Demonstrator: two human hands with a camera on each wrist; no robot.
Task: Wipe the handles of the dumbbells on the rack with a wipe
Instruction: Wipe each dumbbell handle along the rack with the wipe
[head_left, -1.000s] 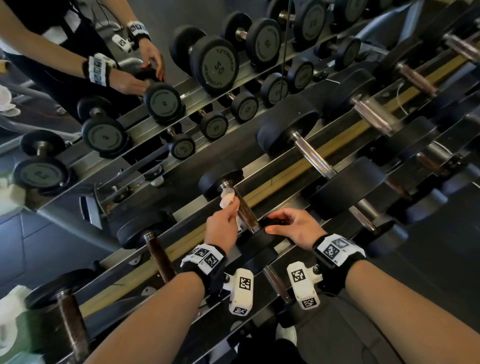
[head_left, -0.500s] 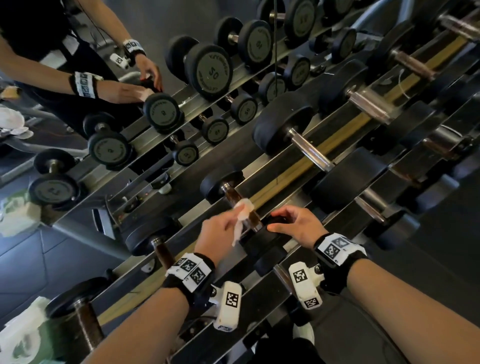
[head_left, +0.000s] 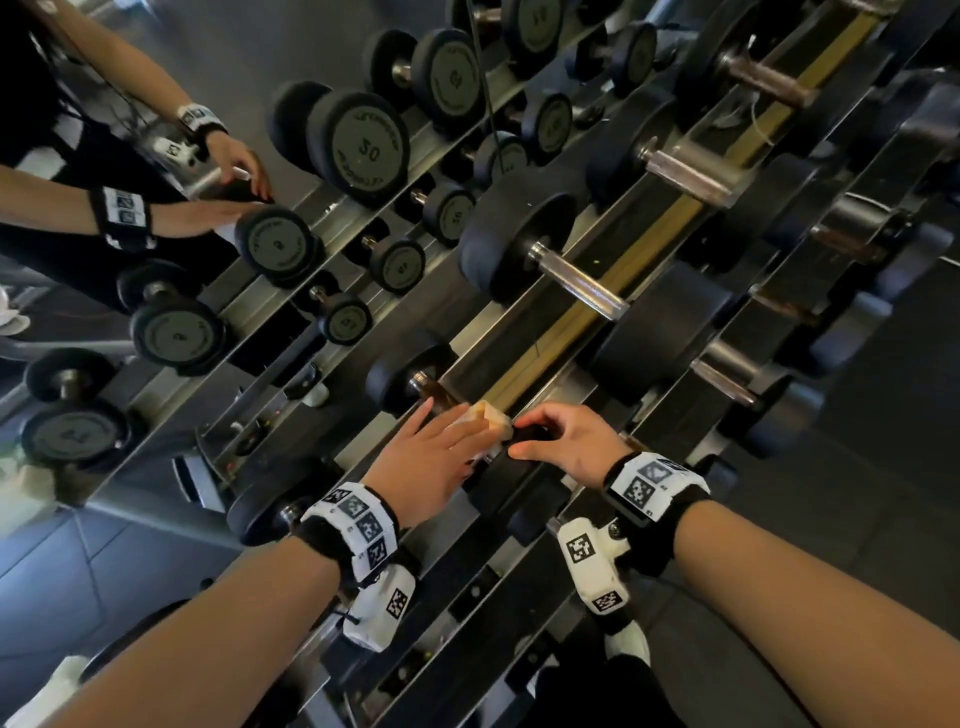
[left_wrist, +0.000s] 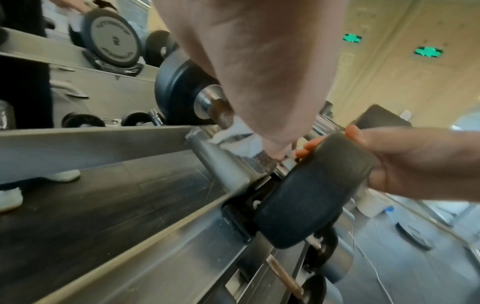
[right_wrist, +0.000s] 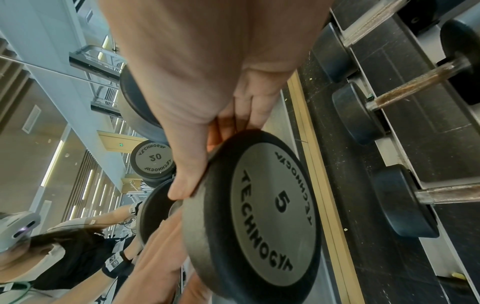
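A small black dumbbell (head_left: 400, 382) marked 5 lies on the rack's upper tier. Its rusty brown handle (head_left: 439, 397) shows only near the far head. My left hand (head_left: 452, 441) holds a white wipe (head_left: 491, 415) wrapped over the handle's near part, close to the near head. In the left wrist view the wipe (left_wrist: 233, 139) bunches under my palm against the handle (left_wrist: 221, 114). My right hand (head_left: 563, 441) grips the rim of the near head (head_left: 530, 434). The right wrist view shows that head (right_wrist: 272, 205) held between thumb and fingers.
Bigger dumbbells (head_left: 524, 244) with steel handles lie further right on the same tier. Rusty-handled ones (head_left: 727, 379) sit on the lower tier. Behind the steel rack rail (head_left: 540, 343), a mirror (head_left: 358, 145) reflects me and the weights. Dark floor lies at the right.
My left hand has slid the wipe along the handle from the far head toward the near head. My right hand has stayed on the near head.
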